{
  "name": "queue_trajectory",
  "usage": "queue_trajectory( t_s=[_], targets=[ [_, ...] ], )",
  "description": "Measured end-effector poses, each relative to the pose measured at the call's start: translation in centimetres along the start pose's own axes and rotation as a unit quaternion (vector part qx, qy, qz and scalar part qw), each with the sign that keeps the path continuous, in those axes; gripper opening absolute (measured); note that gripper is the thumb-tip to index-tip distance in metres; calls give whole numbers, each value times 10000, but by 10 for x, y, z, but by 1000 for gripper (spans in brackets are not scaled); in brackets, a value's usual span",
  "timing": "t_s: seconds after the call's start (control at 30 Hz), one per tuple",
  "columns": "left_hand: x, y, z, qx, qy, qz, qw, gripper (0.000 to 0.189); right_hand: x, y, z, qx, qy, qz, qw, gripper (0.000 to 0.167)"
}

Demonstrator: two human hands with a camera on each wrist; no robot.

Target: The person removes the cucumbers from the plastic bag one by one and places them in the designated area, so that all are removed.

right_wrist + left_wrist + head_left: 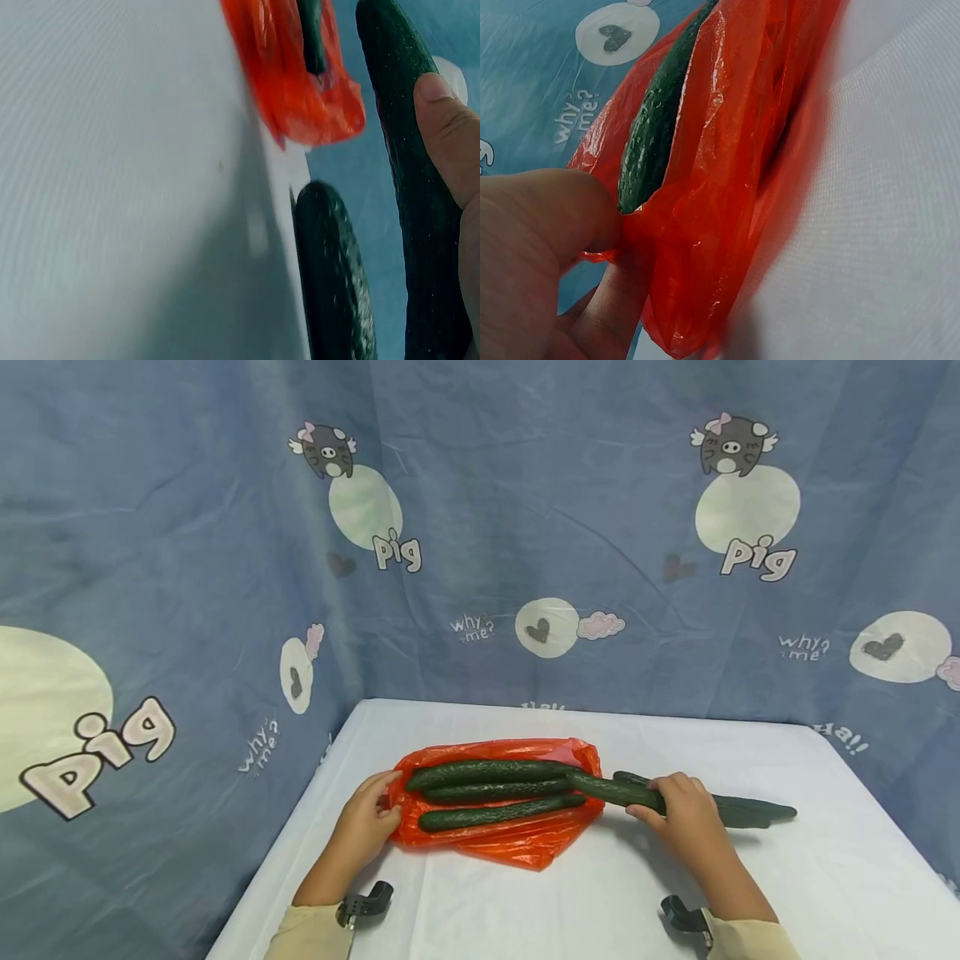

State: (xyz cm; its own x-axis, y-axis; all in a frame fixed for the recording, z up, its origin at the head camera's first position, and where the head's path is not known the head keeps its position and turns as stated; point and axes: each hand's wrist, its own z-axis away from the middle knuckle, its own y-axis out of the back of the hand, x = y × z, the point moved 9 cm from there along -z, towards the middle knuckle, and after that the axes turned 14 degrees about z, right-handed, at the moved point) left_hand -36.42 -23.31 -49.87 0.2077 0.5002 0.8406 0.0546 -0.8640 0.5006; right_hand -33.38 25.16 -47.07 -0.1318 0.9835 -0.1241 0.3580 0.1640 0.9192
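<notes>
A red plastic bag (517, 852) lies spread on the table, with three long dark green cucumbers (495, 814) lying on it side by side. At the bag's left end my left hand (367, 818) pinches the red film between thumb and fingers, close to a cucumber's tip (645, 161). My right hand (686, 814) grips another cucumber (409, 172) from above, the thumb along its side. The front end of this cucumber overlaps the bag's right edge in the head view. Beneath and behind it, one more cucumber (330, 277) rests on the table, partly hidden by my right hand.
A white cloth covers the table (570, 910). Blue fabric (480, 527) with printed pigs and words hangs behind it and along the left side. Each wrist wears a black camera mount (367, 902).
</notes>
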Motion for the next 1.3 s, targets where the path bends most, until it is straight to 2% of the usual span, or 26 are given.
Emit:
queue_trajectory(
  t_s=[0.37,0.7,1.03,1.3],
  targets=[
    [0,-2,1,-69,128,47,9999,58,22,2,9,34,-94,-80,9999,48],
    [0,-2,-1,-45,100,24,9999,58,47,6,15,-266,-144,-416,9987,50],
    [0,-2,0,-68,144,-31,9999,58,74,-3,22,-554,-147,-115,9983,57],
    [-3,-4,-1,-76,195,12,9998,59,85,-7,21,-677,-86,50,9977,61]
  ],
)
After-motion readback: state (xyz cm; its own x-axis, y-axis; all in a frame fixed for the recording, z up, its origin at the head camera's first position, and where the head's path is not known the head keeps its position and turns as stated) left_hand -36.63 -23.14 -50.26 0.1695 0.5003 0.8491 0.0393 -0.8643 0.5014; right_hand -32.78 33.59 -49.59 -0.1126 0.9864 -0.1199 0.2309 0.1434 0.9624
